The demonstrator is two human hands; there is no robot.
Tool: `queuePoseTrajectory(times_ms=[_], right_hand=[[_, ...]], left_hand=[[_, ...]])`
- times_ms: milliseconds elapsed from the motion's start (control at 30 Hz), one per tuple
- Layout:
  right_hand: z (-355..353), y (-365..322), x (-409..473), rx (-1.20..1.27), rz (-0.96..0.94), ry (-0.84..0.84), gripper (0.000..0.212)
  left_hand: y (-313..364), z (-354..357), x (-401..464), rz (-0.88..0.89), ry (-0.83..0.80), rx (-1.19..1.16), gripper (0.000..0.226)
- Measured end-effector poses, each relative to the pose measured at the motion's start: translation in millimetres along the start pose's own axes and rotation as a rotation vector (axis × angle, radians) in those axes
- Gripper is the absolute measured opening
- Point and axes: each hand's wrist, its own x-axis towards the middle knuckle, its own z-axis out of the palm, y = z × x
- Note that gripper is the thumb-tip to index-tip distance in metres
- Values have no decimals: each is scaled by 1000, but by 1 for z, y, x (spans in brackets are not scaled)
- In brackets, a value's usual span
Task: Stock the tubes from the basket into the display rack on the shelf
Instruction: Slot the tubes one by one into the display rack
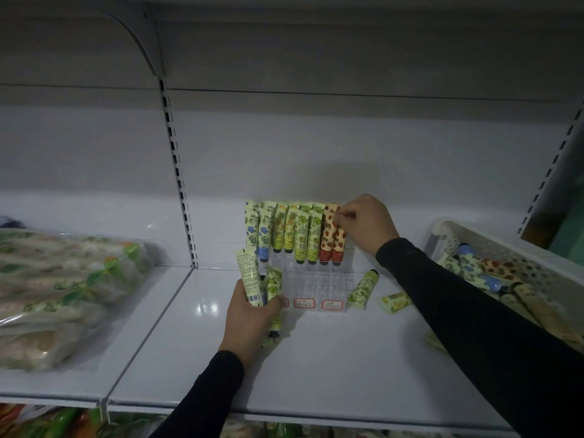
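A: Tubes, then. What sits farthest left?

B: A soft bag of clear crinkled plastic (pixel 68 292), packed with green-and-orange printed wrappers, lying on the glossy white shelf (pixel 331 368).

A: And next along?

B: The left hand (pixel 251 314), fingers curled round several slim tubes (pixel 249 278); one shows its pale printed back and flat crimped end, tilted upward.

A: The rack?

B: A clear plastic display rack (pixel 316 281) with small square cells stands on the shelf against the back wall. Its rear rows hold upright tubes, caps down: blue-flowered (pixel 264 233), yellow-green (pixel 301 235), then red strawberry-patterned (pixel 331 237).

A: The right hand?

B: The right hand (pixel 363 222) pinches the top crimp of a strawberry tube at the rack's right end.

A: Further right?

B: Two loose green tubes (pixel 363 289) lie flat on the shelf. Beyond them stands a white perforated plastic basket (pixel 537 263), with mixed tubes heaped inside it.
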Motion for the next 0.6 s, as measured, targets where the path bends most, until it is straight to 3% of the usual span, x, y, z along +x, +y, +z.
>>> queuePoseTrajectory(times_ms=[433,600], right_hand=[[4,0,-2,-46,45,-6,21],[-6,-6,-15,33,55,103,24]], left_hand=[[-4,-1,2,-3,-3,12,41],[-1,0,0,7,1,29,40]])
